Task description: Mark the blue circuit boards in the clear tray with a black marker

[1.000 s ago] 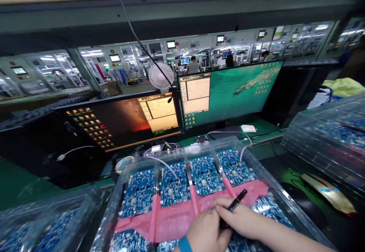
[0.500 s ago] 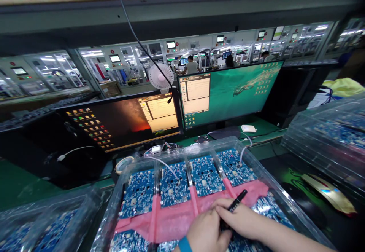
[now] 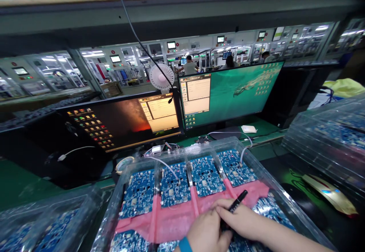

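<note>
The right fingers (image 3: 225, 211) lie curled across the lower part of a pen (image 3: 237, 201), and the left hand (image 3: 207, 233) is bunched against them from below. The pen's lower end is hidden between the two hands, so I cannot tell which hand actually grips it, or whether both do. The right hand (image 3: 239, 219) comes in from the lower right, and a blue wristband (image 3: 185, 245) circles the left wrist.

The pen is slim, black and glossy. Its long axis runs diagonally, with the visible end pointing up and to the right, away from the person. It sits above the near half of a clear plastic tray (image 3: 281, 202), over a pink sheet (image 3: 171, 219), and its tip appears not to touch the sheet.

Four blue circuit boards (image 3: 205, 176) stand in a row in the tray, beyond the pink sheet. More boards (image 3: 270, 208) show beneath and past the hands.

A second tray of boards (image 3: 48, 221) sits left of the tray, and a stack of trays (image 3: 322, 141) sits to its right. A gold-and-red mouse (image 3: 327, 193) lies on the desk (image 3: 268, 132) just right of the tray. Two lit monitors (image 3: 225, 96) and a white fan (image 3: 161, 77) stand beyond it.
</note>
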